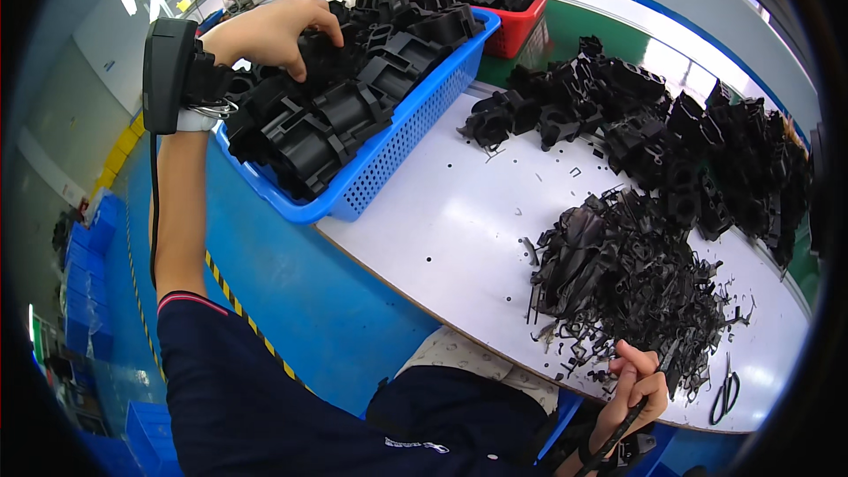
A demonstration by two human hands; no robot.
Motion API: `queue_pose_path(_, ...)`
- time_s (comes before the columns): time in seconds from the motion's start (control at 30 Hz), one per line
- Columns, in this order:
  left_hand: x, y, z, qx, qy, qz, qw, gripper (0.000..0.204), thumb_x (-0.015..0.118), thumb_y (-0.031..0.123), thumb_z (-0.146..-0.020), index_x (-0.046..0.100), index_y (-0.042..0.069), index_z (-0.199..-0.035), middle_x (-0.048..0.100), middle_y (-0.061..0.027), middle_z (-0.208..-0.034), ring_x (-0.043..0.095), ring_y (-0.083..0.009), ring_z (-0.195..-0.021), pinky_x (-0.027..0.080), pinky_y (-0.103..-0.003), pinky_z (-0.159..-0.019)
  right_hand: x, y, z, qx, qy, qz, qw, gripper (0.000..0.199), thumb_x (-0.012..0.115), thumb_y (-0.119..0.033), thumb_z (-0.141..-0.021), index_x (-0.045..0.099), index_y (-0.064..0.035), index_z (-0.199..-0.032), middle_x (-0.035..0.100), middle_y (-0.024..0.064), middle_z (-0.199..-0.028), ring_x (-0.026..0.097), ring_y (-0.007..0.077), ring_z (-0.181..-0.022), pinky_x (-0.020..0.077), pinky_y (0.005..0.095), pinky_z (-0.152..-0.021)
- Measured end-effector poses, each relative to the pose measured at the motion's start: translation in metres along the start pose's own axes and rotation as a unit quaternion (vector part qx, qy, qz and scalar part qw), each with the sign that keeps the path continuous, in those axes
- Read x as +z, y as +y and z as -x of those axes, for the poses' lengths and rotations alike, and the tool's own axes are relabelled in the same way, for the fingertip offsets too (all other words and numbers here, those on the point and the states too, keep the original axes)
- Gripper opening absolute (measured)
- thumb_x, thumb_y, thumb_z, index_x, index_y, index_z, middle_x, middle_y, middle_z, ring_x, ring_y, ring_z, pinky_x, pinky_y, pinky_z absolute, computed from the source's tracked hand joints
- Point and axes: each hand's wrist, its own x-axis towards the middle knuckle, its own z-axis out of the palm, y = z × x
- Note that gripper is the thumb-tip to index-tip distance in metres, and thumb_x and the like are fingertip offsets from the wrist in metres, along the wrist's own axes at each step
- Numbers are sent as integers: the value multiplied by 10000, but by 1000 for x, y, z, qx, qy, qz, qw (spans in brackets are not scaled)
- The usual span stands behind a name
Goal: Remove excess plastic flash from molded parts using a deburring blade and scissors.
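Observation:
My left hand [281,34] reaches over the blue basket [413,131], its thumb and fingers curled round a black plastic part [323,55] on the heap. Molded black parts with round hollows [305,143] fill that basket above its rim. At the lower right, my right hand [638,387] is closed beside a pile of thin black plastic scraps [618,274]. A slim dark length runs by its fingers; I cannot make out what it is. A dark device with a cable [170,75] is strapped to my left wrist.
More black molded parts [636,128] are heaped along the far right of the white table [442,203]. Behind the blue basket stands a red basket [511,34] of similar parts. Black-handled scissors [726,399] lie near the table's right front edge. Small scraps dot the tabletop.

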Motion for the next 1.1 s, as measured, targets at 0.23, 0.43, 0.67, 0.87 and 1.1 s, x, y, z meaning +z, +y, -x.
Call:
queue_pose_path(0.23,6,5,4,-8,-4,82,997,486,708,3,-527,586,84,-990,504,-47,-1004,480,-213,-983,449,-337,-751,2,1,0,0,-7,-18,1000,283,416,92,-788,275,-59,-595,616,183,-852,474,135,-586,403,232,-583)
queue_pose_path(0.43,14,-2,2,12,21,64,998,473,719,14,-532,601,76,-987,533,-57,-982,498,-216,-970,465,-338,-750,1,0,1,9,-2,-15,1000,283,419,91,-788,272,-58,-597,614,184,-859,475,138,-593,402,238,-589)
queue_pose_path(0.67,8,-12,0,-1,1,132,991,441,631,-87,-564,598,65,-977,561,-64,-980,517,-185,-969,505,-273,-695,-1,-3,3,43,-9,-16,999,280,417,77,-798,274,-58,-600,613,182,-861,471,138,-594,397,237,-581)
queue_pose_path(0.87,3,1,4,-16,14,131,991,427,580,-131,-551,591,43,-940,567,-57,-973,526,-156,-948,516,-263,-639,0,0,2,7,-2,-5,1000,280,419,74,-799,278,-58,-598,615,180,-852,472,137,-590,397,237,-579)
queue_pose_path(1.1,10,-2,11,5,59,150,987,393,538,-89,-566,588,79,-918,565,-20,-978,532,-119,-902,475,-241,-621,2,2,1,10,-7,-4,1000,279,423,74,-797,277,-57,-598,615,182,-852,476,137,-585,396,237,-582)
